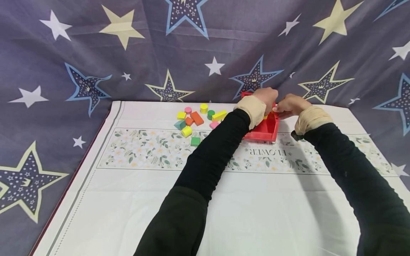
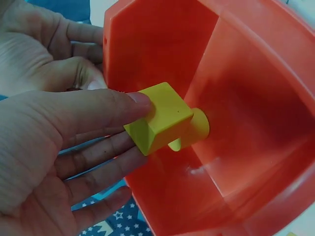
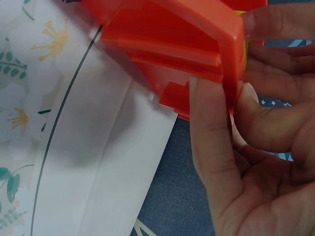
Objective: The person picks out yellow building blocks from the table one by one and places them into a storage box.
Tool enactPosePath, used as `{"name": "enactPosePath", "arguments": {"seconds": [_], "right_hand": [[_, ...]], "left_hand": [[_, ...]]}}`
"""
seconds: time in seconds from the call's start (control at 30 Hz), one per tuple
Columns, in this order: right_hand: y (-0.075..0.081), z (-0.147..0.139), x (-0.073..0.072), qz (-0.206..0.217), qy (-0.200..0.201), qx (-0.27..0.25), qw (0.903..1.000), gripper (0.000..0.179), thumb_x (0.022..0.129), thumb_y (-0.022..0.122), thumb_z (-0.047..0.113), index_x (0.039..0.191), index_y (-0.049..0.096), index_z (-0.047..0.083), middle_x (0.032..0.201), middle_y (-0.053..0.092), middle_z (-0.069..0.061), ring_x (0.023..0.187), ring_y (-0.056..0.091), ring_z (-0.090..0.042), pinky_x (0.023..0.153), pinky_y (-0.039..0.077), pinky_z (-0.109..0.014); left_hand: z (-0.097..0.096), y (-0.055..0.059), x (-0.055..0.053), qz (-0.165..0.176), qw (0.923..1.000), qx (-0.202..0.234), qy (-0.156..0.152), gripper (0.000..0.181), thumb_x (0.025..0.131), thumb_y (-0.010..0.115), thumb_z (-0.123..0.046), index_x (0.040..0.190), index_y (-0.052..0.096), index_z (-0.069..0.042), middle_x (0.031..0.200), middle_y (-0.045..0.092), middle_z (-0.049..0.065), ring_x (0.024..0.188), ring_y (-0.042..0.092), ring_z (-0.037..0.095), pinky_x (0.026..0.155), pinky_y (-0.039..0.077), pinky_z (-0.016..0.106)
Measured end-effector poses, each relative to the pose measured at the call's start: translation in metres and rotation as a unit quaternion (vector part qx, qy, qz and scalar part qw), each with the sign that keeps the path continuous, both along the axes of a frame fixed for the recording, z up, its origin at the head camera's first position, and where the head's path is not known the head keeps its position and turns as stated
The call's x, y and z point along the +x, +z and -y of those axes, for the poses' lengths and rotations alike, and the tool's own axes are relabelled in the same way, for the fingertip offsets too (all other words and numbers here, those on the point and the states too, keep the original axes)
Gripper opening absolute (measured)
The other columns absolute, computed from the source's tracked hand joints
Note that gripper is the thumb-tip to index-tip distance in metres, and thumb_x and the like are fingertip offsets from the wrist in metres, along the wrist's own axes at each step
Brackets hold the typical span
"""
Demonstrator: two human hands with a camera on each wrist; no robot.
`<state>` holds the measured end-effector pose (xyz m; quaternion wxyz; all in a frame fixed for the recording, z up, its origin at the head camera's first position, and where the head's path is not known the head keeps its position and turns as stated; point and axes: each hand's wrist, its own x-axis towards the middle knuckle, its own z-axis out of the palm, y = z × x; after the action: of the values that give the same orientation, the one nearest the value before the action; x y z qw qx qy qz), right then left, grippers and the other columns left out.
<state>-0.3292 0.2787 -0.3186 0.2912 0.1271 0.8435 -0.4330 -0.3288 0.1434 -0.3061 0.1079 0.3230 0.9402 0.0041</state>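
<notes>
My left hand pinches a yellow block between thumb and fingers, over the inside of a red plastic bin. Just behind that block, a yellow cylinder shows inside the bin. My right hand grips the bin's right wall at the far end, thumb on one side and a finger along the outer face. In the right wrist view, the left fingers appear across the wall from the right hand. The bin looks tilted in both wrist views.
Left of the bin lie several loose blocks, among them an orange block, a green cylinder, a yellow block and a green block. A white tablecloth covers the table. A star-patterned curtain hangs behind.
</notes>
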Motion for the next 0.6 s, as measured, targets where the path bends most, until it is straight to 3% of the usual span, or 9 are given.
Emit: {"name": "enactPosePath", "arguments": {"seconds": [0.33, 0.6], "right_hand": [[-0.003, -0.001, 0.001, -0.003, 0.005, -0.017, 0.9998, 0.023, 0.098, 0.055, 0.002, 0.075, 0.056, 0.006, 0.067, 0.057, 0.003, 0.063, 0.061, -0.007, 0.069, 0.060, -0.024], [-0.003, -0.002, 0.000, -0.007, 0.002, -0.018, 0.9998, 0.021, 0.098, 0.054, 0.001, 0.077, 0.057, 0.006, 0.067, 0.058, 0.003, 0.064, 0.062, -0.008, 0.069, 0.060, -0.025]], "left_hand": [[-0.015, -0.017, -0.008, 0.012, 0.9995, 0.008, 0.027, 0.024, 0.098, 0.062, -0.014, 0.122, 0.067, -0.018, 0.122, 0.070, -0.001, 0.105, 0.061, 0.012, 0.094, 0.052, 0.029], [-0.020, -0.029, -0.014, 0.001, 0.9993, 0.000, 0.038, 0.024, 0.100, 0.062, -0.019, 0.124, 0.068, -0.020, 0.127, 0.070, -0.002, 0.112, 0.064, 0.011, 0.096, 0.053, 0.031]]}}
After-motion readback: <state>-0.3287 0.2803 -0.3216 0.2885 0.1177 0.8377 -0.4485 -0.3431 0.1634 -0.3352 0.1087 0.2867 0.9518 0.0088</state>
